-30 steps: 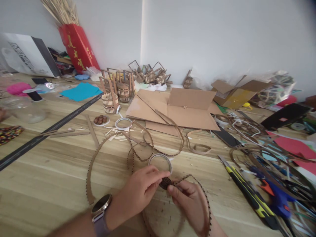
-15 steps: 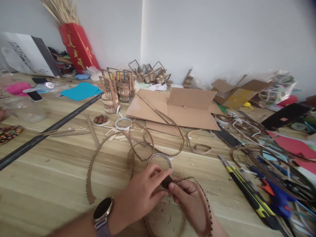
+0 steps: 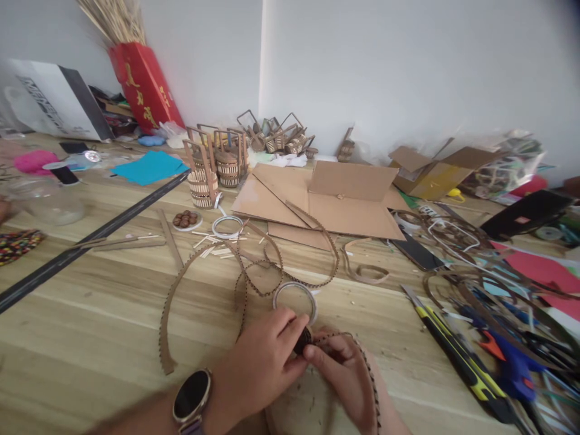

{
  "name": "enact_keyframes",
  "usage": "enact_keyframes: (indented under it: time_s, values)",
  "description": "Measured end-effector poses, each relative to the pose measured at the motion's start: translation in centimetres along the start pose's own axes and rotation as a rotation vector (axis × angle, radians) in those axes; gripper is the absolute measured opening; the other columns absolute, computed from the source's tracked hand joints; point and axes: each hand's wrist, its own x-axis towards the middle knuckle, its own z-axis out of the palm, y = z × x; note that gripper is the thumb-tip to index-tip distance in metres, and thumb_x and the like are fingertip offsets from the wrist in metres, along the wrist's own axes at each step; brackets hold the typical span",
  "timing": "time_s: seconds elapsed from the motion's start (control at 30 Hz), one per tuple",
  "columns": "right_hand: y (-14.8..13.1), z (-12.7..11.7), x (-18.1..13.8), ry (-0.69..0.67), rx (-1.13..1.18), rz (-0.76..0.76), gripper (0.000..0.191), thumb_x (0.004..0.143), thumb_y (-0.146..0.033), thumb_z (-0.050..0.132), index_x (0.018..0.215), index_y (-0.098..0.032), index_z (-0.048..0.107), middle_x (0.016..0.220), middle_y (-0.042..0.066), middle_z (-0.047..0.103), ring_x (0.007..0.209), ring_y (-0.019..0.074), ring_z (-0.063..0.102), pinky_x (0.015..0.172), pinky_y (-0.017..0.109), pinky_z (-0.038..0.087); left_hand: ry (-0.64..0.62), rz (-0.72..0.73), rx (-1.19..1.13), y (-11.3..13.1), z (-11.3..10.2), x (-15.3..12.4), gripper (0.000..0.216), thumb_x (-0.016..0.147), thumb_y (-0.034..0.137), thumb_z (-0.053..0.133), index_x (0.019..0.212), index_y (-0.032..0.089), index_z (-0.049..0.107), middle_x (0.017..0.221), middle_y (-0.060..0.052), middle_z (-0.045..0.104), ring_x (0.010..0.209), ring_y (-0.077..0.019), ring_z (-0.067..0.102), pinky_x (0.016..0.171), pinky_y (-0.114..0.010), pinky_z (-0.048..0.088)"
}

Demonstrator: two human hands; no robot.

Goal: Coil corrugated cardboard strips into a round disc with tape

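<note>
My left hand, with a watch on its wrist, and my right hand meet low in the middle of the view. Both pinch a small dark coil of corrugated cardboard strip between fingers and thumbs. The loose end of the strip curves round my right hand. A white tape ring lies on the wooden table just beyond my fingers. Long corrugated cardboard strips curl on the table ahead.
Flattened cardboard sheets lie further back, with small cardboard baskets behind. A long black ruler runs across the left. A yellow utility knife, a blue glue gun and tangled strips fill the right. A red box leans on the wall.
Both hands have drawn slightly nearer and lower with the coil. My left thumb and fingers have closed over more of it, and the strip's loop sits tighter round my right hand.
</note>
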Motion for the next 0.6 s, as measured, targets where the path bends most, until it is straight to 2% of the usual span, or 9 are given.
enact_keyframes:
  time_s: [0.07,0.13,0.2,0.3,0.43,0.6]
  values:
    - [-0.6,-0.4,0.2,-0.053,-0.046,-0.063,0.039,0.066,-0.057,0.078,0.066,-0.018,0.077,0.07,0.007,0.072,0.067,0.0218,0.063,0.058,0.028,0.049,0.016,-0.061,-0.104,0.1,-0.3,0.3,0.04,0.082,0.011,0.066,0.121,0.016,0.058,0.107,-0.01,0.062,0.098,-0.0261,0.062,0.086,-0.038,0.052]
    - [-1.1,-0.9,0.4,-0.157,-0.178,-0.212,0.028,0.075,-0.048,0.074,0.08,-0.021,0.079,0.076,0.007,0.073,0.07,0.0215,0.065,0.062,0.028,0.051,0.048,-0.132,-0.231,0.1,-0.6,0.6,0.037,0.078,0.008,0.067,0.113,0.018,0.062,0.103,-0.006,0.062,0.095,-0.0231,0.061,0.084,-0.034,0.05]
    - [-1.3,-1.4,0.6,-0.178,-0.337,-0.366,0.02,0.084,-0.038,0.067,0.089,-0.022,0.079,0.076,0.006,0.071,0.069,0.0201,0.066,0.063,0.027,0.053,0.071,-0.187,-0.343,0.0,-1.0,0.9,0.034,0.075,0.007,0.066,0.107,0.018,0.065,0.1,-0.004,0.062,0.091,-0.0202,0.06,0.081,-0.029,0.049]
    - [-0.8,-1.7,0.9,-0.064,-0.548,-0.502,0.021,0.09,-0.023,0.056,0.098,-0.024,0.075,0.086,0.007,0.07,0.078,0.0206,0.068,0.069,0.029,0.055,0.076,-0.237,-0.468,0.0,-1.4,1.1,0.031,0.076,0.01,0.063,0.106,0.018,0.067,0.096,-0.003,0.061,0.085,-0.0179,0.059,0.077,-0.027,0.048]
    - [0.3,-1.3,1.0,-0.003,-0.663,-0.555,0.032,0.084,-0.011,0.054,0.107,-0.026,0.072,0.099,0.009,0.065,0.091,0.0244,0.063,0.075,0.035,0.054,0.04,-0.252,-0.556,0.1,-1.7,1.2,0.03,0.076,0.014,0.061,0.105,0.018,0.068,0.096,-0.003,0.062,0.084,-0.0176,0.058,0.076,-0.026,0.047]
    - [0.9,-0.8,1.2,0.064,-0.86,-0.681,0.035,0.077,-0.003,0.051,0.096,-0.024,0.071,0.095,0.009,0.061,0.084,0.0251,0.056,0.068,0.036,0.049,0.005,-0.218,-0.569,0.3,-2.0,1.3,0.033,0.075,0.014,0.06,0.107,0.018,0.068,0.098,-0.003,0.062,0.086,-0.0173,0.059,0.077,-0.026,0.047]
